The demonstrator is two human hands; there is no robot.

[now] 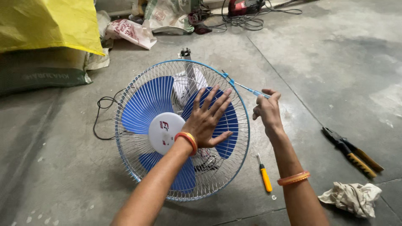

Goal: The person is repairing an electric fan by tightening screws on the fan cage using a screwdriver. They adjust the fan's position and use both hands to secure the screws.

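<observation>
Steady downward press from left hand (207, 121), spread flat on fan guard (138, 159), while right hand (267, 109), closed around blue screwdriver (247, 88), keeps tip square on rim clip (226, 76).

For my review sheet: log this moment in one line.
left hand flat on fan grille | right hand holds screwdriver at rim

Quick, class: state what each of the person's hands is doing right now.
Left hand: open, fingers spread, pressed flat on the fan grille.
Right hand: closed around a blue-handled screwdriver, tip at the grille's rim.
</observation>
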